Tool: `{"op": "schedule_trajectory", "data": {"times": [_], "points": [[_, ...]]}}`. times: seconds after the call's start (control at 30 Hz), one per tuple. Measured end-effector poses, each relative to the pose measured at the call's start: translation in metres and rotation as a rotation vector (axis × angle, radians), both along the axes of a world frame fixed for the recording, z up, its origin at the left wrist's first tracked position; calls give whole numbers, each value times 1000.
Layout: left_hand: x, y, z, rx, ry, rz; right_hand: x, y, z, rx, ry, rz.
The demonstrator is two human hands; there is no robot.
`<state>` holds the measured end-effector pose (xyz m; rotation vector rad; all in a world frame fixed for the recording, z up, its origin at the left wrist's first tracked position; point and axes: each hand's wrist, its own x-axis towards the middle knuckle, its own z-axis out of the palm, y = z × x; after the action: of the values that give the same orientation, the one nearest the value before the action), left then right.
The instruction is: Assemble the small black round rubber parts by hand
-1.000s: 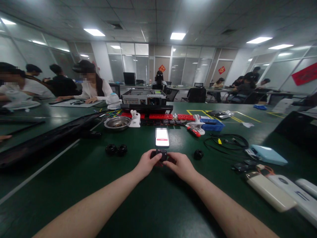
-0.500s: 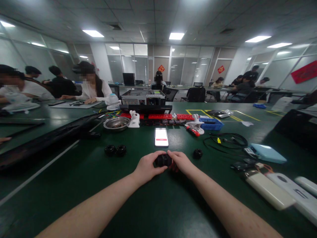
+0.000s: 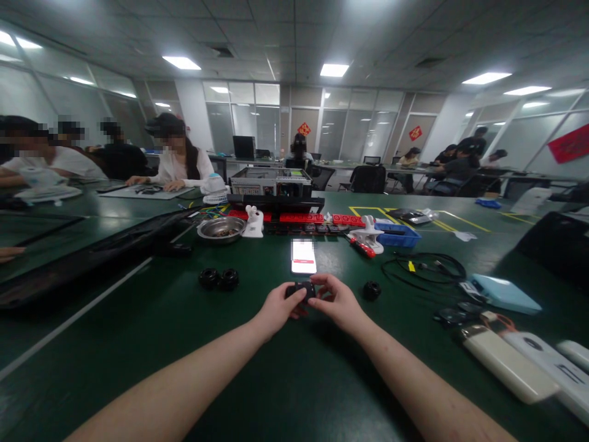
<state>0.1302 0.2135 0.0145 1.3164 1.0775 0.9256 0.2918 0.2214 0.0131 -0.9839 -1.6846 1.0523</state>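
Between my hands, just above the green table, is a short black cylindrical fitting (image 3: 302, 288). My left hand (image 3: 278, 310) is closed around its left end, with the thumb across the front. My right hand (image 3: 339, 301) pinches its right end between thumb and fingertips. Two more black round fittings, a left one (image 3: 208, 278) and a right one (image 3: 229, 279), lie side by side to the left of my hands. Another black fitting (image 3: 372, 290) rests to the right of my right hand. A phone with a lit screen (image 3: 304, 255) lies right behind the held fitting.
A metal bowl with small parts (image 3: 222, 229), white clip stands, a red-handled tool (image 3: 363, 247) and a blue tray (image 3: 396, 236) stand farther back. Cables, a light blue box (image 3: 506, 293) and a cream device (image 3: 508, 362) lie right. A long black panel (image 3: 101, 258) lies left. Co-workers sit beyond.
The fitting has turned slightly in my hands. My left thumb has moved up onto its front, and my right fingers have spread and shifted their grip on its right end. The view has shifted slightly.
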Motion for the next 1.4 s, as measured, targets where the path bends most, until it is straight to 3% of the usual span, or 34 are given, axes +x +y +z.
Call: {"op": "schedule_trajectory", "data": {"times": [0.07, 0.17, 0.27, 0.4, 0.6, 0.8, 0.87, 1.07, 1.17, 1.27, 1.4], "points": [[0, 0, 1, 44, 1, 25, 0, 0, -1, -41, 20, -11], [-4, -3, 5, 257, 122, 65, -1, 3, -4, -206, 56, -66], [-7, -8, 9, 492, 346, 21, -2, 5, -6, -375, -45, -62], [-7, -11, 10, 660, 531, -27, -2, 4, -4, -442, -117, -20], [-8, -7, 7, 564, 492, -4, 0, 3, -2, -399, -30, -1], [-5, 6, -8, 169, 68, 2, 0, 2, -2, -175, 52, 66], [-4, 8, -10, 119, 17, 1, 0, 2, -2, -136, 10, 64], [-7, 1, 2, 343, 248, 97, -1, 2, -3, -221, 55, 32], [-8, -4, 8, 398, 267, 87, -3, 3, -3, -339, 55, -3], [-9, -6, 10, 439, 283, 63, -3, 2, -1, -446, 15, 47], [-11, -5, 10, 441, 322, 9, -1, 2, 0, -479, 40, 104]]}}
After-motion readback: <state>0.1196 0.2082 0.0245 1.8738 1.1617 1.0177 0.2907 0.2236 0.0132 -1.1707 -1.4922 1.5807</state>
